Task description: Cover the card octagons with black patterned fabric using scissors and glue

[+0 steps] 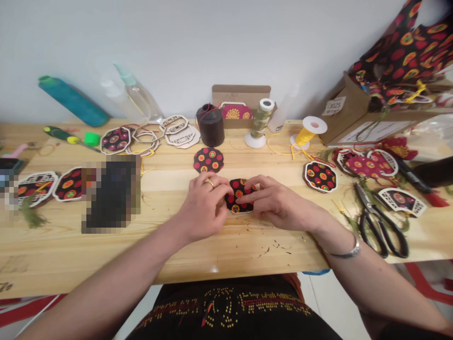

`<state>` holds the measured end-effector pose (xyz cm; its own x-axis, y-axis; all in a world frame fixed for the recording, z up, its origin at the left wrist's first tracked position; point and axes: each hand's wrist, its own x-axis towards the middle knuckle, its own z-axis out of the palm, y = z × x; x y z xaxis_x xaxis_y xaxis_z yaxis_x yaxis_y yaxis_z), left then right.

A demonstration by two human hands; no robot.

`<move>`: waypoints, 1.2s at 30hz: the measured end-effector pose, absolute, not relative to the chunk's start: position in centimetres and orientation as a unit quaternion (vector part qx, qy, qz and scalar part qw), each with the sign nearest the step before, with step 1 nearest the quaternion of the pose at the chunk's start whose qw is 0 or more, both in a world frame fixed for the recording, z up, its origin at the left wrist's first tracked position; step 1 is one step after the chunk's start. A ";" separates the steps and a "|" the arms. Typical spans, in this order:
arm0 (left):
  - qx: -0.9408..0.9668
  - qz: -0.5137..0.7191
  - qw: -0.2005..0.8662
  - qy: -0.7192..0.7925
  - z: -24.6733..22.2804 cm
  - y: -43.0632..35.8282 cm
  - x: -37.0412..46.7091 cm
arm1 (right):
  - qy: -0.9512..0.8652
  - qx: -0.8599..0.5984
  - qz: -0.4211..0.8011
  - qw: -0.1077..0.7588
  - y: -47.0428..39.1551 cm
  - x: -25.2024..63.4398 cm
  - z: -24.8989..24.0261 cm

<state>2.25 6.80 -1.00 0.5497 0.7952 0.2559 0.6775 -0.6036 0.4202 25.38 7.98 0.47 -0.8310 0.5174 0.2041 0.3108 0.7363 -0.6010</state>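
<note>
A small black fabric-covered plaque (239, 195) with red dots and yellow-orange flowers lies on the table between my hands, a pale rim showing at its lower edge. My left hand (207, 203), with a ring on one finger, grips its left edge with the fingers curled. From the other side my right hand (278, 203) presses its fingertips onto the fabric and right edge. The fingers cover both ends of the plaque. Just beyond my left hand is a loose piece of matching fabric (208, 160), cut with a scalloped outline.
Scissors (380, 222) and finished-looking plaques (321, 176) lie at the right. A yellow thread spool (305, 132), a black thread cone (211, 125) and white cut-out frames (180, 134) stand or lie behind. A cardboard box (348, 113) holds patterned fabric. Dark scraps (274, 248) dot the front.
</note>
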 end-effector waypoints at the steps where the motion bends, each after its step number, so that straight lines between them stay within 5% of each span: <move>1: 0.869 0.206 0.140 0.428 -1.0 6.8 2.3 | -0.914 -0.225 0.285 0.180 8.0 25.3 0.5; 22: 0.855 0.194 0.154 0.456 -1.1 7.1 2.1 | -0.794 -0.418 0.243 0.369 9.4 27.9 0.1; 36: 0.866 0.112 0.181 0.453 -0.3 7.6 1.5 | -0.902 -0.281 0.240 0.223 8.6 26.5 0.6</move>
<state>1.54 7.56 -0.34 0.5648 0.8247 0.0294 0.7440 -0.5243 0.4142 26.49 8.63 0.63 -0.7425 0.6143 0.2673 0.4005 0.7269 -0.5579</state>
